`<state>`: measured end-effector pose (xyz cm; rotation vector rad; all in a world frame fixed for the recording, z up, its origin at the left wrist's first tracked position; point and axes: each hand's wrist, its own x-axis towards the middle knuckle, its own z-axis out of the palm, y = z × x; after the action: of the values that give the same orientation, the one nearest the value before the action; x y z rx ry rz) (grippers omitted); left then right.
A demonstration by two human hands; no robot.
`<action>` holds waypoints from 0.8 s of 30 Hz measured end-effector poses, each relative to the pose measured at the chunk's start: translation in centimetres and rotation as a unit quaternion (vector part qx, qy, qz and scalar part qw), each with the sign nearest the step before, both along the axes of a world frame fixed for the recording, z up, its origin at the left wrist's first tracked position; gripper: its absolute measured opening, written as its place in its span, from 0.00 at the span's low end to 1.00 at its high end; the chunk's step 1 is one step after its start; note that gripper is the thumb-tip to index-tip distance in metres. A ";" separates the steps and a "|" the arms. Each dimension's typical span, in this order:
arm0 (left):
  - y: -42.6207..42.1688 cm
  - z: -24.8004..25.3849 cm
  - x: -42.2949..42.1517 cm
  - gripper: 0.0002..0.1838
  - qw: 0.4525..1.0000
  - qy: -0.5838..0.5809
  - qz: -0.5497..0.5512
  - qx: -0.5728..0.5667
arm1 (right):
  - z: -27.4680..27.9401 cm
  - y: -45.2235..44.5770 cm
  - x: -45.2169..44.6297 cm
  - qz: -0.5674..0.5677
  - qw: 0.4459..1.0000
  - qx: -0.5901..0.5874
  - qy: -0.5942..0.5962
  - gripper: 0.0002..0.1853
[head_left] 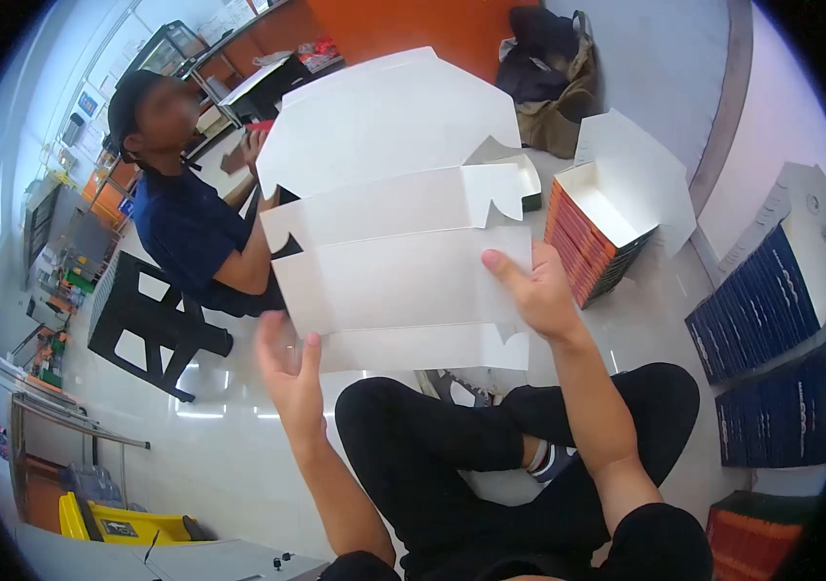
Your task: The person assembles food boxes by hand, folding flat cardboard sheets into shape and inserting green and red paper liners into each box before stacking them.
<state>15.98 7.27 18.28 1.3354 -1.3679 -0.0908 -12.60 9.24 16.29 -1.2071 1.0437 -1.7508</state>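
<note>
A large flat white cardboard sheet (393, 276), creased and cut with notches and flaps, is spread above my crossed legs. My right hand (536, 290) grips its right edge, thumb on top and fingers behind. At the lower left corner is my left hand (294, 373), its thumb and fingers apart and partly blurred; it is beside or just touching the edge. Beyond the right edge stands an open white box (606, 198) with a stack of red-orange packs (575, 242) under it.
A co-worker in a dark shirt (185, 218) sits at the left, near a black stool (147, 324). Dark blue stacks (756, 310) stand at the right. A bag (553, 116) rests by the wall. A yellow bin (132, 523) is at the lower left.
</note>
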 end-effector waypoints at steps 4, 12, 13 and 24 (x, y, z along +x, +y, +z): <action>-0.3 -2.8 1.8 0.30 0.822 0.330 -0.419 0.198 | -1.1 -0.7 -1.6 0.056 0.998 0.029 -0.007 0.15; -2.0 -8.5 -0.3 0.25 0.814 0.364 -0.407 0.201 | -2.9 -1.3 -3.7 0.035 0.996 0.044 0.074 0.18; -1.8 -8.4 -0.8 0.27 0.822 0.340 -0.416 0.191 | -3.1 -1.4 -3.9 0.067 0.995 0.047 0.054 0.19; -2.6 -8.8 0.1 0.31 0.571 0.508 -0.545 0.344 | -4.2 -2.4 -5.8 0.036 0.998 0.028 0.051 0.16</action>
<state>16.07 4.66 9.50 0.4693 -0.8534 -2.0837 -18.40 6.89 12.14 -1.2931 1.0879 -1.6097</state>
